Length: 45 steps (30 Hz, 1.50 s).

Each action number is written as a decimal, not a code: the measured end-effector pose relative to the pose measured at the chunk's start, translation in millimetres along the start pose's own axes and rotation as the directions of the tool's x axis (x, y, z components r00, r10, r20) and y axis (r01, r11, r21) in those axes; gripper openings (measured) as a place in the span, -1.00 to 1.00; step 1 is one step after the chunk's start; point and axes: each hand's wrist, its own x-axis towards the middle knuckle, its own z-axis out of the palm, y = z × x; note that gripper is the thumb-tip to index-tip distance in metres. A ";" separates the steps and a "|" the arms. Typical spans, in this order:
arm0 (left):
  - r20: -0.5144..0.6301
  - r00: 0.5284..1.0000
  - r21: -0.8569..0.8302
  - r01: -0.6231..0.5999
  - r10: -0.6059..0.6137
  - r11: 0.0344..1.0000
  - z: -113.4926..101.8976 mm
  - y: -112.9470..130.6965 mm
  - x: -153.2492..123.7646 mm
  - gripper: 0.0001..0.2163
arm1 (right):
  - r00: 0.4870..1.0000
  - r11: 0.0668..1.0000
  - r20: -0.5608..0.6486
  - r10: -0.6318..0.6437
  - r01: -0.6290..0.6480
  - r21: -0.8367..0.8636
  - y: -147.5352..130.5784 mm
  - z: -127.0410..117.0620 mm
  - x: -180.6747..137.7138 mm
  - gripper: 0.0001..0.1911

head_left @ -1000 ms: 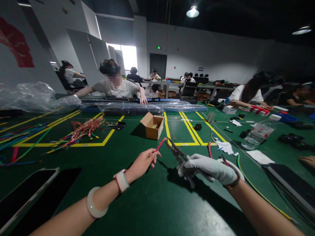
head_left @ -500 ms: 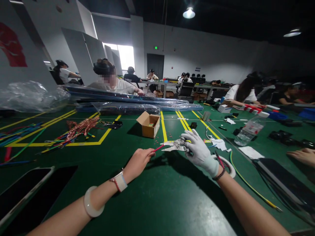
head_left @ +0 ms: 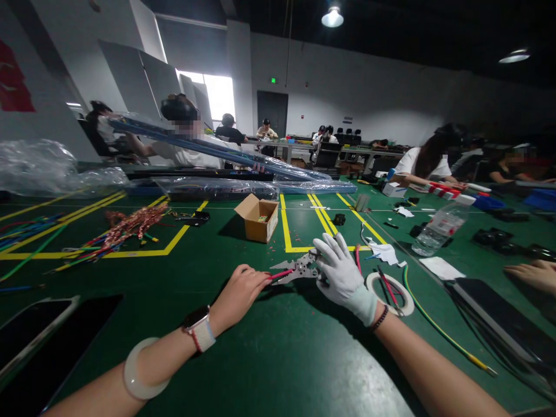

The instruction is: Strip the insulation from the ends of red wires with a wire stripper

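Between its thumb and fingers, my bare left hand (head_left: 245,289) pinches a short red wire (head_left: 281,274). The free end of that wire reaches between the jaws of a pair of silver wire strippers (head_left: 299,267), which stand spread apart. My right hand (head_left: 343,275), in a white glove, is wrapped around the handles of the strippers; the handles are mostly hidden by the fingers. Just beyond, a small open cardboard box (head_left: 260,229) stands on the green table. Beside my right wrist lies a white tape roll (head_left: 407,304) with a red wire piece (head_left: 390,289) across it.
Copper strands (head_left: 136,223) and coloured wires lie to the left. A phone-like dark slab (head_left: 82,353) is near the front left. Plastic-wrapped strips (head_left: 217,188) cross the back, by a co-worker. On the right are a water bottle (head_left: 441,229) and a yellow-green wire (head_left: 438,324).
Both hands have come slightly nearer and left, and the red wire now reaches deeper between the stripper jaws. Across the table, one end of a wrapped strip has been raised by a co-worker.
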 end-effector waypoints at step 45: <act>0.252 0.936 -0.381 0.330 -0.246 0.864 -14.6 -1.6 3.6 -0.69 | 0.966 0.999 0.258 0.020 -0.008 -0.050 1.9 -6.5 -3.2 -0.86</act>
